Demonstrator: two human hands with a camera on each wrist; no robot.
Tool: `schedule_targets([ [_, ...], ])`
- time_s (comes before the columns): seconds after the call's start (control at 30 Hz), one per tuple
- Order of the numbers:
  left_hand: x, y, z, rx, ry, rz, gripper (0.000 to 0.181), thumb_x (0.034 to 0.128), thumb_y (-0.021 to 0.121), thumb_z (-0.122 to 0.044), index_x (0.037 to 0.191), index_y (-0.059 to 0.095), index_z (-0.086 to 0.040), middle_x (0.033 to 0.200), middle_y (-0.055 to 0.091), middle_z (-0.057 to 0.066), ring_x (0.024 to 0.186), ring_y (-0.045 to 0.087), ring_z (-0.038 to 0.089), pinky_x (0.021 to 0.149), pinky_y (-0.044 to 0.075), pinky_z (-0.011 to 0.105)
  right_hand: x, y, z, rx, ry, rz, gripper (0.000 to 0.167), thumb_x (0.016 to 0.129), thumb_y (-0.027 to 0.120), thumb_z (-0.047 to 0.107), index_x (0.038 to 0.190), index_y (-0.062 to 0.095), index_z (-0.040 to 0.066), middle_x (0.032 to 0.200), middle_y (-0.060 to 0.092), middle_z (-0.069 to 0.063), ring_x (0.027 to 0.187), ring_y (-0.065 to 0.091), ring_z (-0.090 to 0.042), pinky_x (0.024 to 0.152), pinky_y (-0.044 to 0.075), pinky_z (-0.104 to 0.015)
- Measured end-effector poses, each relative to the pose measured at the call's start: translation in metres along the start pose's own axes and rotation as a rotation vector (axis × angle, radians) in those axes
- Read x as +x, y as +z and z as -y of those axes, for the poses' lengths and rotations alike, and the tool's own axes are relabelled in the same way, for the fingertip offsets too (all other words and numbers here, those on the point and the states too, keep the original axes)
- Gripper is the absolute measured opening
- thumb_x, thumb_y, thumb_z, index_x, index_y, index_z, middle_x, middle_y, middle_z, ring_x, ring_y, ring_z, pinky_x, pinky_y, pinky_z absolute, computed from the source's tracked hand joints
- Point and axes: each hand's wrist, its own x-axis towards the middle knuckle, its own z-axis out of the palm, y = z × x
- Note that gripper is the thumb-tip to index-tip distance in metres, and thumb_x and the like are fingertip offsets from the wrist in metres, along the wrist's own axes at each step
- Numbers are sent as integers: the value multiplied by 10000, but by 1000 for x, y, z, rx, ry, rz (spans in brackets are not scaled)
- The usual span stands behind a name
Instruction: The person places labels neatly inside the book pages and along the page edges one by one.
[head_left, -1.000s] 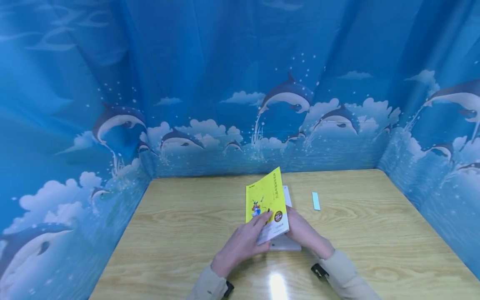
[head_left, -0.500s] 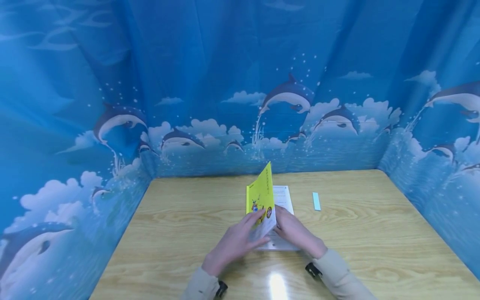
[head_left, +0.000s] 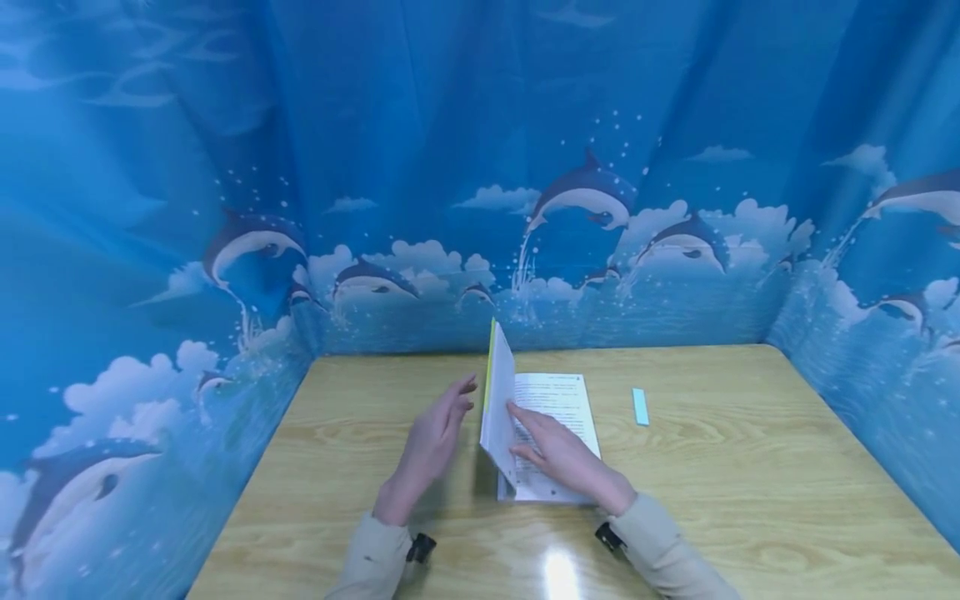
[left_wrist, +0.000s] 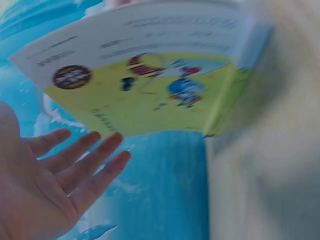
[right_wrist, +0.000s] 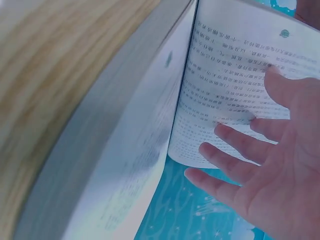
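Observation:
A paperback book [head_left: 555,408] with a yellow and white cover [left_wrist: 155,100] lies partly opened on the table. Its right-hand part is flat, showing a printed page, while the front part [head_left: 501,408] stands nearly upright. Left of the raised cover, my left hand [head_left: 431,442] is held with its fingers extended, apart from the book in the head view. My right hand [head_left: 558,450] is over the flat page, inside the opening, its fingertips pointing at the raised leaves. Fingers are spread in the right wrist view, in front of a printed page [right_wrist: 230,75]; contact is hard to tell.
A small light-blue strip [head_left: 640,407] lies on the wooden table [head_left: 720,467] to the right of the book. Behind and at both sides hangs a blue curtain [head_left: 420,167] printed with dolphins.
The front part of the book has swung leftward from leaning over the pages to nearly upright, baring the printed page. My left hand has let go of the cover and moved left.

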Motion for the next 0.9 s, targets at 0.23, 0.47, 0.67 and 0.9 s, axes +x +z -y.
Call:
schedule_targets([
  [0.23,13,-22,-5,183,-66,42,480,1068,513,-376,1492,509,-152,1512,516,117,1343,536,327,1056,485,543,7,8,5,-80,-22,32,637,1032,585,352,1572,368,93,1518,485,-185,1364,500,-364,1129,415,-533],
  [0.47,10,-21,1,507,84,153,434,982,678,-299,1367,631,-104,1506,511,166,1410,433,410,1124,390,605,10,12,6,-129,-55,54,579,1031,583,352,1533,445,99,1530,466,-202,1350,506,-394,1109,428,-551],
  [0.67,-2,-5,11,519,-6,359,626,988,635,-437,1478,516,-65,1574,423,173,1482,321,407,1130,282,718,9,14,6,-104,-76,88,543,1029,595,321,1511,475,103,1571,411,-197,1356,499,-403,1097,435,-565],
  [0.9,-17,13,30,376,-127,456,796,998,592,-479,1558,332,22,1630,288,223,1495,238,469,1114,211,776,7,17,5,-98,-83,136,543,1031,588,314,1516,468,103,1609,357,-174,1377,480,-390,1104,423,-576],
])
